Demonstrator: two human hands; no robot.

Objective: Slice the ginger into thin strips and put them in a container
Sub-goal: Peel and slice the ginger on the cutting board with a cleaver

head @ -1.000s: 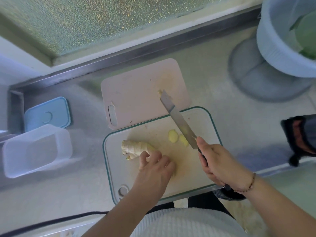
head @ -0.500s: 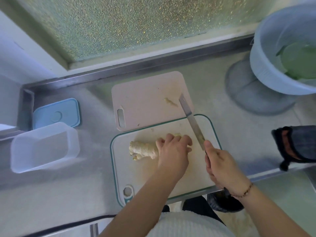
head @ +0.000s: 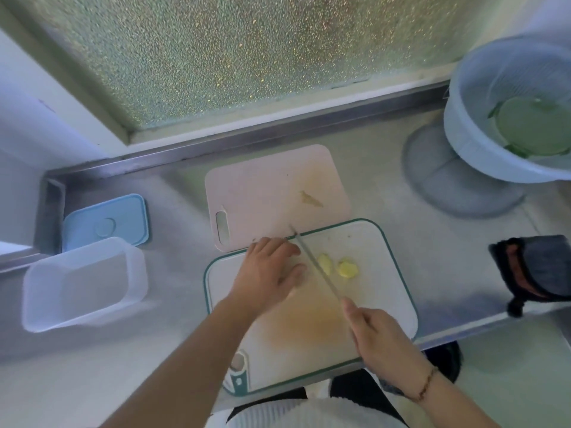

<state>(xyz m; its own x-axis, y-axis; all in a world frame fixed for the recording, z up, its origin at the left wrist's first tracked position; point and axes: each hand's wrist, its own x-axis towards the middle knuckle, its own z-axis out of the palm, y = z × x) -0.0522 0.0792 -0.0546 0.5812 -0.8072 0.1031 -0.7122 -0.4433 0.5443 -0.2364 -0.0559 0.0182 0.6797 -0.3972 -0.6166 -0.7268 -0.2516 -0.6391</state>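
A white cutting board [head: 383,307] with a green rim lies in front of me. My left hand [head: 270,270] is curled over the ginger root, which is hidden under its palm and fingers. My right hand [head: 378,338] grips the handle of a knife [head: 318,267]. The blade runs diagonally, right next to my left fingertips. Two pale yellow ginger slices [head: 324,262] [head: 347,268] lie on the board just right of the blade. A clear plastic container [head: 83,282] stands open and empty at the left.
A pink cutting board [head: 265,193] with a ginger scrap [head: 310,199] lies behind the white one. The container's blue lid [head: 105,225] sits at the back left. A pale blue colander [head: 506,118] stands at the back right. A dark cloth [head: 537,267] hangs at the counter's right edge.
My left hand slid right over the ginger root, which no longer shows. The knife came down from above the pink board to rest beside my left fingers. The two slices show again.
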